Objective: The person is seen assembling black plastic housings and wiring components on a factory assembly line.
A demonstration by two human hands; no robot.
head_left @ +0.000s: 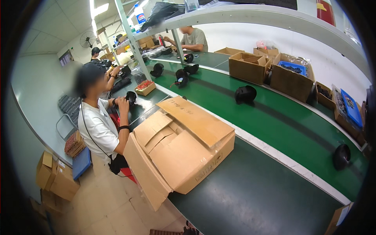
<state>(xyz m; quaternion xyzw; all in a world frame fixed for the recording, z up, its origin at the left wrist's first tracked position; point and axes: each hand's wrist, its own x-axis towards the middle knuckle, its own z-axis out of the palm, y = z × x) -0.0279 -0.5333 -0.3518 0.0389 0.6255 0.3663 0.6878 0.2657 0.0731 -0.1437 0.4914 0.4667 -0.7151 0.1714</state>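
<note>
Neither my left hand nor my right hand shows in the head view. Nearest in front is a large cardboard box (184, 156) with its flaps folded outward, resting on the dark green worktable (250, 192). Flat cardboard pieces lie across its top, so what is inside stays hidden. Beyond the table's pale edge runs a green conveyor belt (219, 94). On it sit rounded black plastic housings, one near the middle (245, 94) and one at the right (342, 156).
A co-worker in a white shirt (98, 125) handles a black part at left, beside a small box of red pieces (145, 87). Cardboard boxes (291, 80) and a blue tray (351, 107) line the belt's far side. An overhead shelf (250, 16) crosses above. More cartons (64, 180) stand on the floor.
</note>
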